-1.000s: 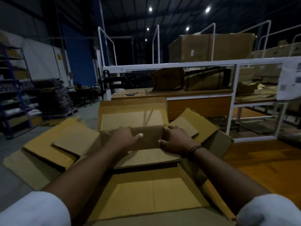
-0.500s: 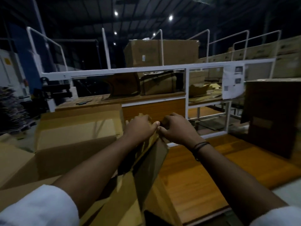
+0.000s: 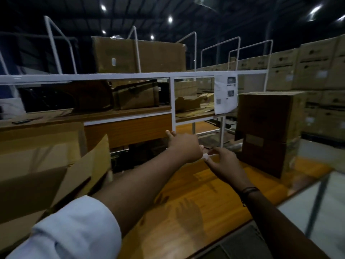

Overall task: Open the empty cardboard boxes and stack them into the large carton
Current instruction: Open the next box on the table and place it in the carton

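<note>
The large open carton [image 3: 43, 156] stands at the left, its flaps spread and one flap [image 3: 93, 165] leaning toward the wooden table. Two brown cardboard boxes [image 3: 268, 133] are stacked on the table's far right. My left hand [image 3: 183, 146] reaches out over the table, empty, fingers loosely curled. My right hand [image 3: 224, 163] hovers beside it with fingers spread, holding nothing, a short way left of the stacked boxes. A dark band sits on my right wrist.
The orange wooden table [image 3: 196, 193] spreads under my arms. Behind it is a white metal rack [image 3: 172, 101] holding crumpled cardboard [image 3: 136, 98] and a paper sheet [image 3: 225, 96]. A big box [image 3: 138, 55] sits on top. Stacked cartons [image 3: 317, 81] line the far right.
Both hands have left the large carton's flap and swung right over the table toward the stacked boxes. The view has turned right with them.
</note>
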The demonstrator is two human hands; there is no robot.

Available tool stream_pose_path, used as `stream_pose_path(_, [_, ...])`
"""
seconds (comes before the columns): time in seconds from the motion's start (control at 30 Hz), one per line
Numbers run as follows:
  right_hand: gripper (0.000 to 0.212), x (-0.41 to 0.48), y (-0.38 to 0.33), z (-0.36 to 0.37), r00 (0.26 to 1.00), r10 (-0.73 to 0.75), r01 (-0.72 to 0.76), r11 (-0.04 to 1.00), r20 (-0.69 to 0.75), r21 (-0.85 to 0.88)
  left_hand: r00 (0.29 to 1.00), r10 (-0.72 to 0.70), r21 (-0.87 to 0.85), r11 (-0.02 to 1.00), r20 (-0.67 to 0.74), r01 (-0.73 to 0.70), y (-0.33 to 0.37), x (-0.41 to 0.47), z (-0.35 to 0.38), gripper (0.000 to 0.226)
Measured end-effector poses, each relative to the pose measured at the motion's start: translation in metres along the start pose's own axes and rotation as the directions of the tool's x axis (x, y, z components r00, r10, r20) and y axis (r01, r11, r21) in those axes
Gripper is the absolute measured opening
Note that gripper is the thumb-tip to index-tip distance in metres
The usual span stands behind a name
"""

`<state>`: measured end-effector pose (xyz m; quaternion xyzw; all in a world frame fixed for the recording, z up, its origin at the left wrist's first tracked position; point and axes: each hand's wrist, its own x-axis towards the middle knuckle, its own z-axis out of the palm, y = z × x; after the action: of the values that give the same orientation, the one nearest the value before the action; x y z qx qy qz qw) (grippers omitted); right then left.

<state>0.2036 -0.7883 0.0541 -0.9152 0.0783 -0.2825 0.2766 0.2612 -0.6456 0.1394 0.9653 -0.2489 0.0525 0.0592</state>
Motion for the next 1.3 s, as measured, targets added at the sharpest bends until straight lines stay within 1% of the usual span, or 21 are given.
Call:
stream_pose_path(0.17, [0.049, 0.001, 0.080, -0.027, 0.991, 0.120, -0.121, 0.993, -0.053, -0.010, 0.998, 0.040, -0.001, 0.999, 0.040, -0.040, 0.036, 0.037, 0.032, 0.051])
stream_pose_path(0.23, [0.045, 0.000, 0.106, -0.037, 0.987, 0.142, -0.144, 0.989, -0.076, -0.017, 0.997, 0.058, -0.018, 0.998, 0.049, -0.058, 0.045, 0.053, 0.047, 0.051])
stream_pose_path(0.33, [0.040, -0.004, 0.139, -0.049, 0.979, 0.172, -0.177, 0.984, -0.111, -0.033, 0.994, 0.100, -0.095, 0.991, 0.038, -0.096, 0.055, 0.076, 0.078, 0.050])
stream_pose_path(0.43, [0.039, -0.006, 0.167, -0.053, 0.971, 0.197, -0.205, 0.978, -0.133, -0.045, 0.994, 0.106, -0.194, 0.975, -0.003, -0.104, 0.064, 0.100, 0.109, 0.052])
stream_pose_path(0.57, [0.038, -0.002, 0.194, -0.052, 0.957, 0.243, -0.250, 0.968, -0.155, -0.029, 0.993, 0.119, -0.193, 0.975, 0.017, -0.114, 0.072, 0.123, 0.135, 0.049])
stream_pose_path(0.73, [0.044, 0.023, 0.222, -0.035, 0.935, 0.291, -0.302, 0.953, -0.202, -0.027, 0.984, 0.176, -0.223, 0.959, -0.019, -0.176, 0.079, 0.171, 0.162, 0.045])
stream_pose_path(0.93, [0.052, 0.068, 0.248, -0.019, 0.912, 0.319, -0.338, 0.941, -0.256, -0.031, 0.965, 0.219, -0.311, 0.916, -0.144, -0.254, 0.088, 0.242, 0.178, 0.043])
stream_pose_path(1.07, [0.055, 0.100, 0.261, -0.019, 0.882, 0.365, -0.389, 0.921, -0.298, -0.021, 0.959, 0.235, -0.386, 0.879, -0.156, -0.278, 0.092, 0.279, 0.182, 0.043])
stream_pose_path(1.2, [0.058, 0.124, 0.286, -0.011, 0.853, 0.375, -0.400, 0.916, -0.363, 0.008, 0.948, 0.259, -0.470, 0.824, -0.184, -0.316, 0.095, 0.316, 0.191, 0.040])
stream_pose_path(1.3, [0.064, 0.134, 0.305, -0.005, 0.822, 0.412, -0.425, 0.903, -0.393, 0.058, 0.950, 0.270, -0.514, 0.798, -0.159, -0.313, 0.100, 0.341, 0.200, 0.038])
